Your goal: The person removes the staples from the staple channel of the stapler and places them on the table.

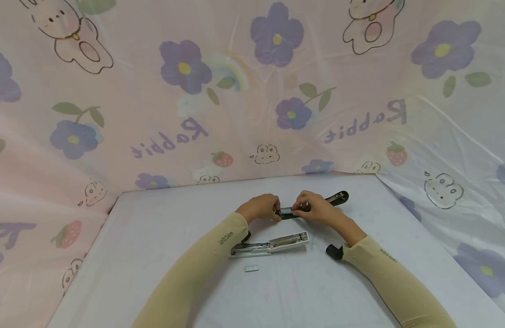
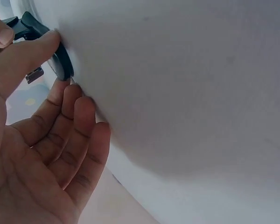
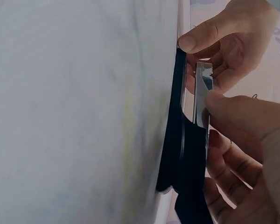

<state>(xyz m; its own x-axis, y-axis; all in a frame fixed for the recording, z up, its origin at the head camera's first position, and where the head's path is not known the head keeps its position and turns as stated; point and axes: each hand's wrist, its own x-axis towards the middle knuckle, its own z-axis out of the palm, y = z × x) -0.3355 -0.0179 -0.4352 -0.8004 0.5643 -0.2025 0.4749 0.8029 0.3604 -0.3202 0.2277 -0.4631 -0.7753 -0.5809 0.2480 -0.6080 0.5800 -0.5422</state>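
A black stapler [image 1: 337,198] lies opened out near the back of the table, its top arm swung to the right. My left hand [image 1: 260,206] pinches the left end of its base; in the left wrist view the thumb lies over the black end [image 2: 63,60] and a fingertip touches its other side. With thumb and fingers, my right hand [image 1: 315,207] pinches the metal staple channel [image 3: 201,112], which stands apart from the black base [image 3: 170,140] in the right wrist view. Whether staples sit in the channel is hard to see.
A white stapler [image 1: 289,241], also opened out, lies in front of the black one, close to my left forearm. Nearer still is a short strip of staples [image 1: 251,268]. A printed cloth [image 1: 236,114] hangs behind the white table [image 1: 154,218].
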